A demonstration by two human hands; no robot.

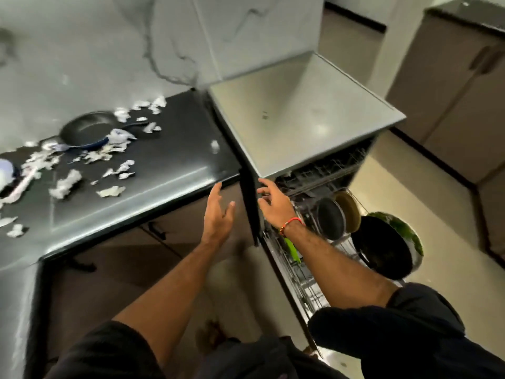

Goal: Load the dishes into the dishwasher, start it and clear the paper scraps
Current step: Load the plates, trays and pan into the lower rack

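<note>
White torn paper scraps (65, 184) littering black table (169, 162); both hands, left hand (218, 214) and right hand (273, 201), reaching loose-fingered, holding nothing, beside grey dishwasher (300, 119), probably readying rack.

Blurred white object (6, 172), edge-cropped

White paper scraps (65, 184) litter the glossy black table (169, 160). The dishwasher (300, 105) top is plain grey. The wall (109, 50) is white marble with grey veins. A red thread bracelet (292, 222) circles one wrist.
</note>
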